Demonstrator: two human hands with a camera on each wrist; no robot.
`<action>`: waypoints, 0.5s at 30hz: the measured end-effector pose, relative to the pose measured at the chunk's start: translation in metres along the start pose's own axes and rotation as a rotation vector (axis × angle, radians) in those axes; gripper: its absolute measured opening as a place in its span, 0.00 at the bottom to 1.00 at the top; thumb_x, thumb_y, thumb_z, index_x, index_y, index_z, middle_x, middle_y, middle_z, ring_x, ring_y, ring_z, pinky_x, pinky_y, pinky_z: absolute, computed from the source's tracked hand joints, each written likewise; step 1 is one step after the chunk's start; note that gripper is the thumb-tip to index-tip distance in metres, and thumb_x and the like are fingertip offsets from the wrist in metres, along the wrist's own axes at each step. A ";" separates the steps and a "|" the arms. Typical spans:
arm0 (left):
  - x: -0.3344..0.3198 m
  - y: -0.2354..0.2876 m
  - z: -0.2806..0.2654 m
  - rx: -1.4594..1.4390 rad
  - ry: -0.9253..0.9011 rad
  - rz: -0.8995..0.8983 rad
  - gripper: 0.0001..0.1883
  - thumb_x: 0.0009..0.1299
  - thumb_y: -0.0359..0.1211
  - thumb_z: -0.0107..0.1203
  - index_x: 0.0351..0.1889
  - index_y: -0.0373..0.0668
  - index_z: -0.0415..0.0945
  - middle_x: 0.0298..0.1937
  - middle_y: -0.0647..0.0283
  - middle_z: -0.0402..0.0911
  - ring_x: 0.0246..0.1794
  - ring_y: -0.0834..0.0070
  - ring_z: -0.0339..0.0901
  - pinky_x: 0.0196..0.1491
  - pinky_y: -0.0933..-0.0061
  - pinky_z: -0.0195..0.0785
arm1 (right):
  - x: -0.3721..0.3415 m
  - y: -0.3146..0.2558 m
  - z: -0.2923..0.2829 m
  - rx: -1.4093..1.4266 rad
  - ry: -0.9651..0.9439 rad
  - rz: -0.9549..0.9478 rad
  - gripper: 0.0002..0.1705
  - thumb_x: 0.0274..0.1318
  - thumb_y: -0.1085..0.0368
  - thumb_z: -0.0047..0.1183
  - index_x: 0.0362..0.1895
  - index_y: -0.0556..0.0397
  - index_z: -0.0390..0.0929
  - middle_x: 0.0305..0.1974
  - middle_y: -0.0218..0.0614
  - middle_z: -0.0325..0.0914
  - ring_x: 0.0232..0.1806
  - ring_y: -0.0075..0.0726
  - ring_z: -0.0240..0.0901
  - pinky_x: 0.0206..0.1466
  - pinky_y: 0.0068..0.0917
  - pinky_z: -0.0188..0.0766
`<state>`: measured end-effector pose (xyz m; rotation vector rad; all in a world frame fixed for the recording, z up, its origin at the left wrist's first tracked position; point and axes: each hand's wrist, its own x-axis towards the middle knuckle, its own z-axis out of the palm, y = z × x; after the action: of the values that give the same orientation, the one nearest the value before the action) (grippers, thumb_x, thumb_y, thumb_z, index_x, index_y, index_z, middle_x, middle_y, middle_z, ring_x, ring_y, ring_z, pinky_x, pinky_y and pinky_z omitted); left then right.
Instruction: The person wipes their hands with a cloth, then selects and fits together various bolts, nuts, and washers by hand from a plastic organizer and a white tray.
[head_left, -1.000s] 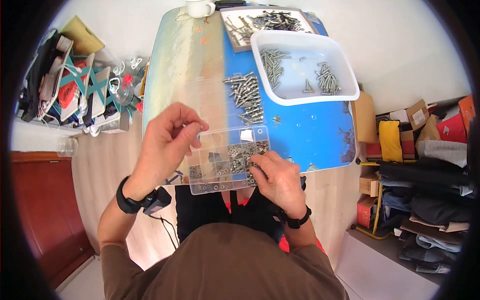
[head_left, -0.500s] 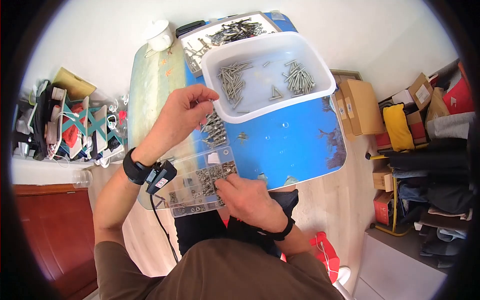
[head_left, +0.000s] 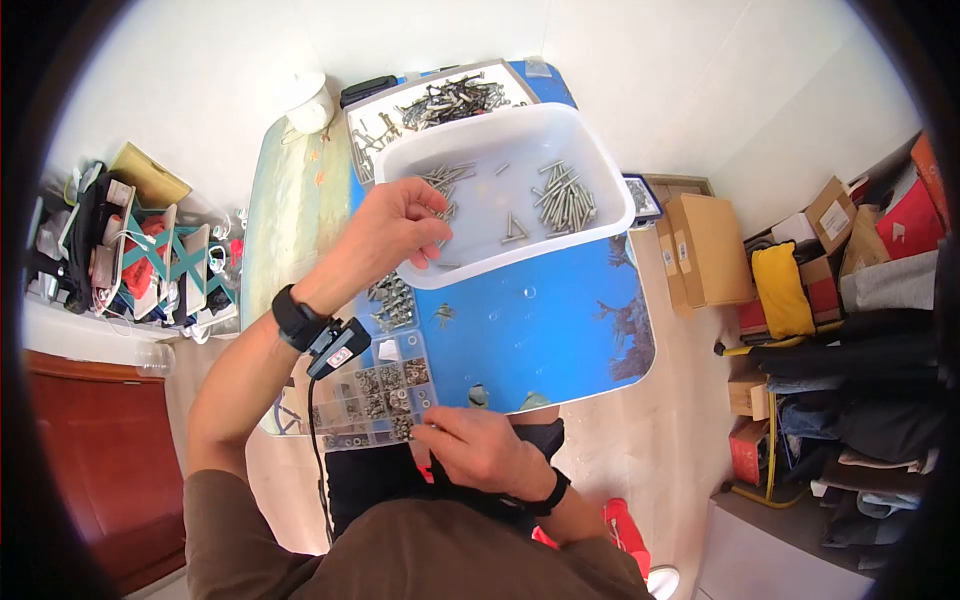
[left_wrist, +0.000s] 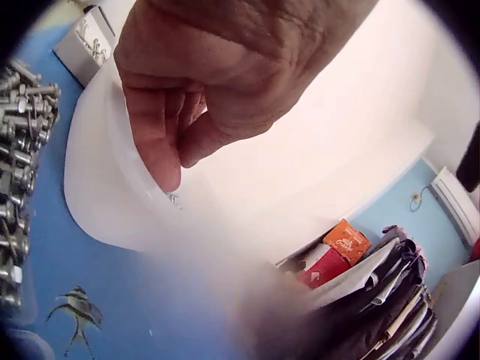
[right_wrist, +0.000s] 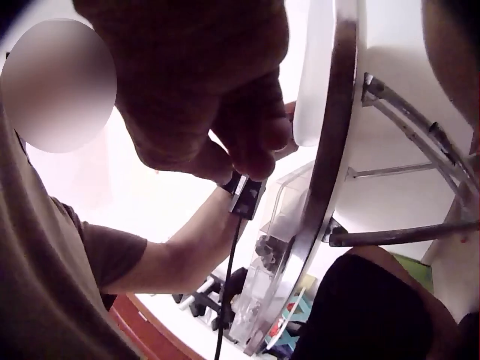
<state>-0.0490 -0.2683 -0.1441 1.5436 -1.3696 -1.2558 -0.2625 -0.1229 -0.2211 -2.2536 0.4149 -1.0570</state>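
My left hand (head_left: 390, 235) hovers above the left rim of a white plastic tub (head_left: 608, 228), its fingers bent downward and thumb apart from the forefinger. Inside the tub lie piles of screws (head_left: 565, 200). In the left wrist view the fingertips are right at the rim, with a small shiny bit of metal (left_wrist: 174, 200) just below. By the near right corner of a clear compartment box (head_left: 325, 412) of nuts and washers, my right hand (head_left: 482, 455) pinches a small metal piece; I cannot tell its kind. Bolts (head_left: 392, 300) fill part of the box's lid, below the left forearm.
Behind the tub stands a shallow tray (head_left: 362, 105) with darker screws, and a white lidded mug (head_left: 312, 105) at the far left. Cardboard boxes (head_left: 715, 250) stand right of the table (head_left: 560, 320). Shelves crowd both sides.
My left hand has moved from over the compartment box, past the bolts, to the tub. My right hand has drawn back slightly to the box's corner. The head view has shifted.
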 end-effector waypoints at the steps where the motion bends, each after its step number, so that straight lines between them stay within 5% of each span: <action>1: 0.006 -0.002 0.003 -0.004 0.007 0.008 0.10 0.67 0.25 0.60 0.45 0.32 0.76 0.31 0.61 0.82 0.25 0.80 0.80 0.26 0.78 0.73 | -0.004 -0.002 -0.003 -0.005 -0.005 -0.008 0.20 0.44 0.75 0.59 0.46 0.59 0.78 0.41 0.41 0.75 0.36 0.43 0.79 0.35 0.34 0.77; 15: 0.010 0.007 0.023 0.127 -0.005 -0.014 0.10 0.67 0.27 0.63 0.43 0.33 0.77 0.32 0.62 0.85 0.28 0.80 0.81 0.26 0.79 0.73 | -0.048 0.008 -0.037 -0.124 0.103 0.089 0.17 0.43 0.77 0.62 0.42 0.57 0.82 0.39 0.41 0.81 0.33 0.42 0.82 0.33 0.33 0.78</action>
<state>-0.0738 -0.2777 -0.1462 1.6393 -1.4685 -1.2018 -0.3217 -0.1189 -0.2360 -2.2716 0.6343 -1.1323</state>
